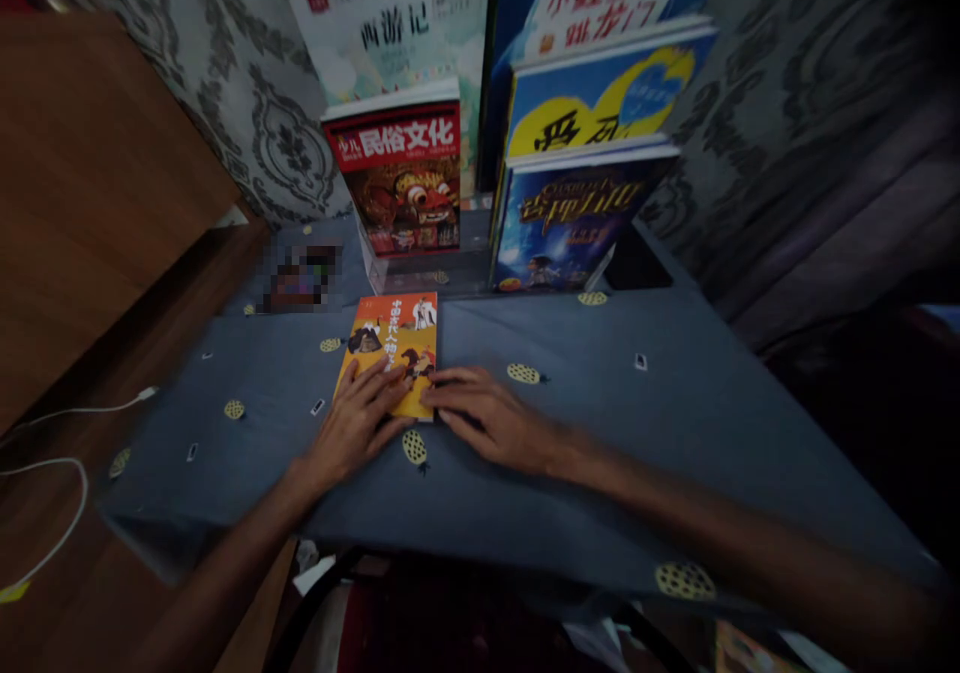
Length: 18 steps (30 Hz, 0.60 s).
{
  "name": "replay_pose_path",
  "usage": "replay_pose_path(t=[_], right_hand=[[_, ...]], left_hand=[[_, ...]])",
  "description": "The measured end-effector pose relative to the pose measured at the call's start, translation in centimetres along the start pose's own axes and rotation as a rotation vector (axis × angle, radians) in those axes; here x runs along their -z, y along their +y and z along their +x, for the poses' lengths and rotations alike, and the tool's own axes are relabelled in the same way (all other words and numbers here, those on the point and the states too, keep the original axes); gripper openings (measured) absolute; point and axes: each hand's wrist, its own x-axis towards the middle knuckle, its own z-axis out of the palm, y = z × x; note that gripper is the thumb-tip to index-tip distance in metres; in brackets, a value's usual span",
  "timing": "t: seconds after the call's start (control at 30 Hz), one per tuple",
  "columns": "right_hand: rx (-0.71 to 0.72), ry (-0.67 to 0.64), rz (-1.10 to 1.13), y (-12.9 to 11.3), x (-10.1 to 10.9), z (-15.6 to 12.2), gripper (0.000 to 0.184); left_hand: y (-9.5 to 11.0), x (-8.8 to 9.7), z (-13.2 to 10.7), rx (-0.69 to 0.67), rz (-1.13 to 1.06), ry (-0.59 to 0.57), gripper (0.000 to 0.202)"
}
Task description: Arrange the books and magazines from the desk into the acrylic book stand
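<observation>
An orange and yellow book point(412, 315) with Chinese lettering and painted figures lies closed on the blue tablecloth. Across its lower left part rests my left hand point(358, 415), fingers stretched out over the cover and the thumb by the bottom edge. My right hand point(495, 413) touches the lower right edge with its fingertips, fingers extended and the palm off to the right of the book. Neither hand is wrapped around it. Part of the cover is hidden under the left fingers.
Behind stand a red book point(411, 188), a dark blue book point(566, 218), a blue and yellow book point(611, 88) and a pale book point(390, 28). A dark flat object point(639, 263) lies at the right. White cables point(90, 411) run on the left. The tablecloth point(592, 433) has pineapple prints.
</observation>
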Motion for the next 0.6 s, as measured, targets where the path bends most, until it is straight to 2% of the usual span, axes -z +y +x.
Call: replay_pose_path(t=[0.1,0.27,0.43,0.6], right_hand=[[0.075,-0.038,-0.097,-0.7,-0.1,-0.7,0.035],[0.056,-0.081,-0.220,-1.3,-0.2,-1.4,0.039],[0.032,-0.119,-0.245,-1.5,0.0,-1.4,0.038],[0.017,-0.153,-0.236,-1.7,0.6,-1.3,0.039]], left_hand=[[0.1,0.2,0.0,-0.024,0.006,0.019,0.043],[0.3,0.9,1.2,-0.005,0.011,-0.022,0.039],[-0.2,0.4,5.6,0.032,0.075,-0.102,0.043],[-1.6,-0.3,10.7,0.053,0.137,-0.109,0.044]])
